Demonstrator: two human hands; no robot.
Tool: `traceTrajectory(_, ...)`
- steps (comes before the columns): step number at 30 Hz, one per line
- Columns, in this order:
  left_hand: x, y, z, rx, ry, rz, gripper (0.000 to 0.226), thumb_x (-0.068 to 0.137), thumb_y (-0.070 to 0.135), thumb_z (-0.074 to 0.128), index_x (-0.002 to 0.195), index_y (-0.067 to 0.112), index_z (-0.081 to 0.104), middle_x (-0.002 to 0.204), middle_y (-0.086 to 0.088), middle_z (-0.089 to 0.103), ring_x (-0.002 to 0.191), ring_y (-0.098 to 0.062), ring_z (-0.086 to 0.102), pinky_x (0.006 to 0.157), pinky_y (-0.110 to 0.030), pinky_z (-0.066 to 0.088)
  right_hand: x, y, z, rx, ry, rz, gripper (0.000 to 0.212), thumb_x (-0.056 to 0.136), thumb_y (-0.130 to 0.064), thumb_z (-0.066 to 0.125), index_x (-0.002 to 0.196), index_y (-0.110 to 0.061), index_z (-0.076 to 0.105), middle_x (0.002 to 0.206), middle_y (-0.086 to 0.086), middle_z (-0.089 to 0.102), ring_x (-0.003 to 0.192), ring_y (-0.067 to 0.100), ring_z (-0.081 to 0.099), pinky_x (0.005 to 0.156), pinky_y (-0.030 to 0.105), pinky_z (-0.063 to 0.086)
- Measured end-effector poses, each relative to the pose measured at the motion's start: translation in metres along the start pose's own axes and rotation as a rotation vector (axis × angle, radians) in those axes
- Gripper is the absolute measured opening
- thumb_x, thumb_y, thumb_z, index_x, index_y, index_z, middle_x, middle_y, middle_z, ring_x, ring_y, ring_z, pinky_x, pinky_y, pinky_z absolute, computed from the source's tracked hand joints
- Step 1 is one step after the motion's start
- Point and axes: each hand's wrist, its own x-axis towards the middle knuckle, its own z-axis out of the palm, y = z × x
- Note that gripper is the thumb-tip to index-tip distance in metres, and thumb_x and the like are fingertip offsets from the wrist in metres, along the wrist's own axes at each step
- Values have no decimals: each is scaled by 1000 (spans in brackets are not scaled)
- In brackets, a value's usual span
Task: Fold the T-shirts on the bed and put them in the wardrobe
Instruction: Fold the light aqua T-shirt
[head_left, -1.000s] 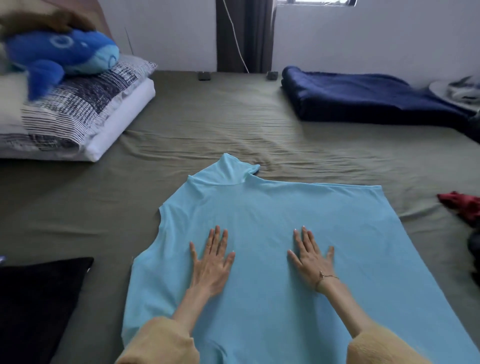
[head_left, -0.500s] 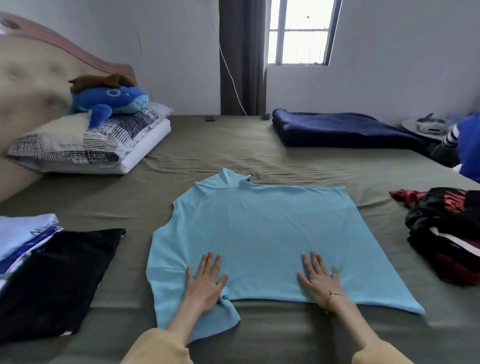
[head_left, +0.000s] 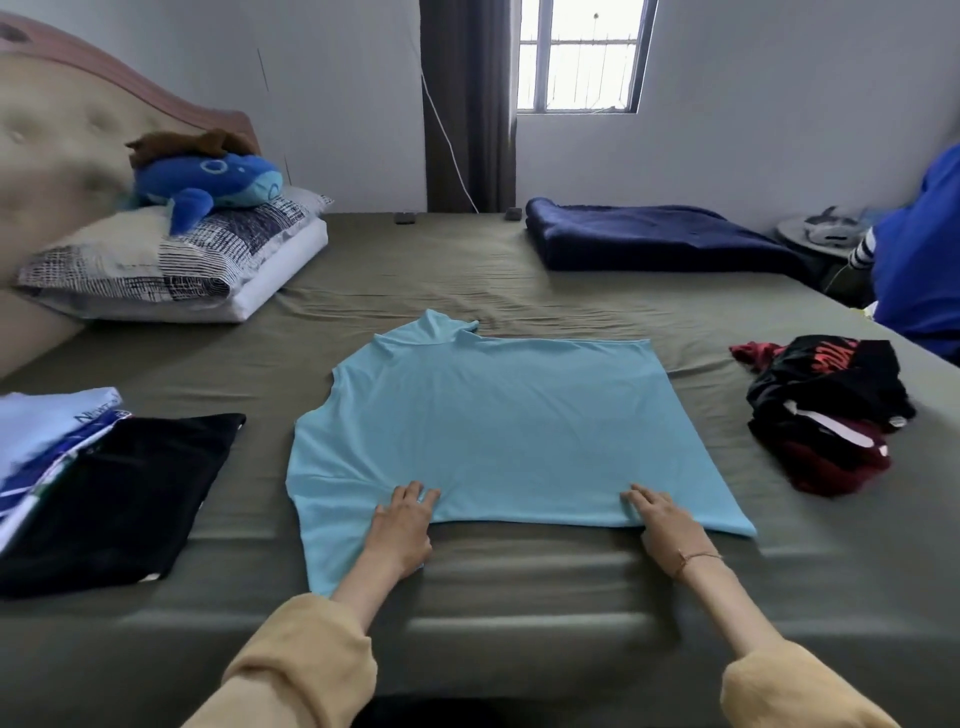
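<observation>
At the lower centre of the frame our left hand (head_left: 402, 525) and right hand (head_left: 662, 522) both rest on the near hem of the light blue T-shirt (head_left: 493, 421), fingers bent onto the cloth, though we cannot tell if they pinch it. The shirt runs straight away from us up the bed (head_left: 415, 270), collar farthest, so we judge a fold would carry the hem up-frame, neither hand nearer.

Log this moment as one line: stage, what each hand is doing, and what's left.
stage: folding light blue T-shirt | left hand: on hem | right hand: on hem | left: unfolded pile
</observation>
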Motion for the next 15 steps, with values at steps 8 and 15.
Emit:
traceTrajectory(8,0,11,-2,268,37,-12,61,87,-6,52,140,15,30,135,-4,45,127,-22,44,102,-32,38,2,-3,1,-269,188,38,44,95,0,33,133,-20,42,134,-5,48,126,14,42,97,27,38)
traceTrajectory(15,5,10,-26,409,-36,-50,37,91,-3,49,124,13,55,127,-5,57,120,-23,56,94,-30,46,-2,-4,-8,-311,199,186,35,92,-2,40,115,-23,57,114,-2,59,107,17,57,89,24,41)
